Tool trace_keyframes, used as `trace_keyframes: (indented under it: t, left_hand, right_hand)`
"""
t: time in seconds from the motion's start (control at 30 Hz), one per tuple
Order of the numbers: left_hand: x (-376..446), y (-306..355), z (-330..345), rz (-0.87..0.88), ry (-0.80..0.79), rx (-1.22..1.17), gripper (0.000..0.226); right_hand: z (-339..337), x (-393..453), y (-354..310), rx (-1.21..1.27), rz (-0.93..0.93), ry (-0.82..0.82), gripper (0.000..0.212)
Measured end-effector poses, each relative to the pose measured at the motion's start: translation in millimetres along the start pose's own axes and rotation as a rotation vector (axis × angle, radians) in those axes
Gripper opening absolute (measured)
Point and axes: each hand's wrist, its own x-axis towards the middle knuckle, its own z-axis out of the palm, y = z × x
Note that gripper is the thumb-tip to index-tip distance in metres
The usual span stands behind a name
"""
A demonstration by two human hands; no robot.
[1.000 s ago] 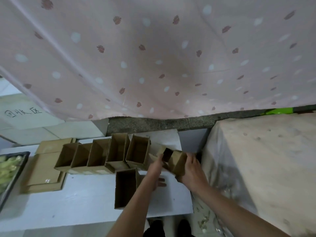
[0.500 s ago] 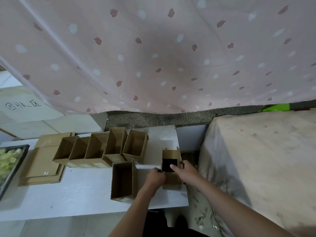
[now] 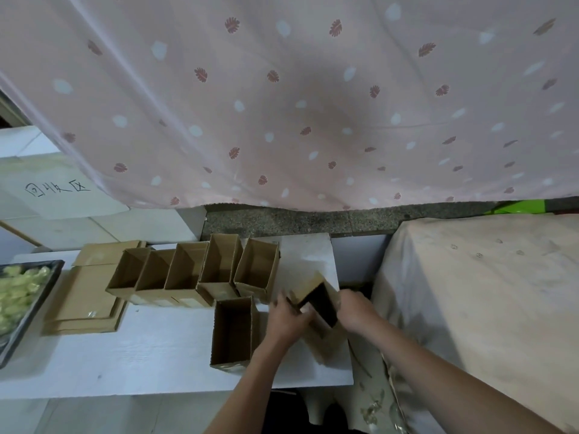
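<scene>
Hanging over everything is a pink leaf-print curtain (image 3: pixel 282 104), and to the right sits a cloth-covered bench (image 3: pixel 485 292). Below them runs the white table (image 3: pixel 141 349). On it a row of five open boxes (image 3: pixel 191 274) stands shoulder to shoulder beside a stack of flat cardboard blanks (image 3: pixel 84 305). One more finished box (image 3: pixel 233 330) is set just in front of the row.

At the table's right end, just beside that lone box, the person holds a small cardboard box (image 3: pixel 319 308), tilted, its dark mouth up. The left hand (image 3: pixel 289 314) grips its left wall with fingers curled over the rim. The right hand (image 3: pixel 357 308) clasps the right wall, though motion blur hides exactly how those fingers lie.

I'd judge the box light and empty. It looks stiff along its creases yet easily crushed across the open panels. The sound hold is therefore at the corners and folded edges, both sides squeezed evenly, never mid-wall.
</scene>
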Motion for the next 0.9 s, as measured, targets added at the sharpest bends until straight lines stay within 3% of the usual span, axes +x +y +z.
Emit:
trace_keyframes:
  t: [0.07, 0.13, 0.2, 0.3, 0.37, 0.43, 0.5, 0.6, 0.73, 0.83, 0.9]
  left_hand:
    - [4, 6, -5, 0.022, 0.086, 0.103, 0.096]
    - [9, 5, -5, 0.002, 0.082, 0.144, 0.073]
    - [13, 0, -3, -0.050, 0.082, 0.167, 0.040]
    - [12, -8, 3, -0.141, 0.138, 0.025, 0.034]
    - [9, -11, 5, -0.173, 0.147, -0.133, 0.045]
    - [4, -13, 7, -0.201, 0.023, -0.138, 0.042]
    - [3, -18, 9, -0.211, -0.109, -0.051, 0.031]
    - [2, -19, 4, -0.230, -0.126, -0.070, 0.022]
    - [0, -18, -2, -0.266, -0.194, -0.193, 0.018]
    - [-3, -17, -14, -0.268, -0.224, -0.298, 0.026]
    - [-1, -16, -20, -0.237, -0.260, -0.285, 0.019]
  right_hand:
    - [-5, 2, -8, -0.010, -0.089, -0.017, 0.012]
    - [-7, 3, -15, 0.038, -0.154, -0.065, 0.019]
    - [-2, 5, -16, 0.047, -0.161, -0.010, 0.023]
    - [14, 0, -5, 0.290, 0.155, 0.045, 0.098]
    - [26, -4, 0, 0.483, 0.316, -0.027, 0.114]
    - [37, -5, 9, 0.413, 0.321, -0.092, 0.100]
    - [36, -4, 15, 0.318, 0.296, -0.052, 0.080]
    - [27, 3, 15, 0.247, 0.299, -0.085, 0.077]
    - [21, 7, 16, 0.384, 0.214, -0.054, 0.069]
    - [19, 8, 20, 0.540, 0.150, -0.002, 0.034]
    - [17, 6, 20, 0.696, 0.189, 0.080, 0.019]
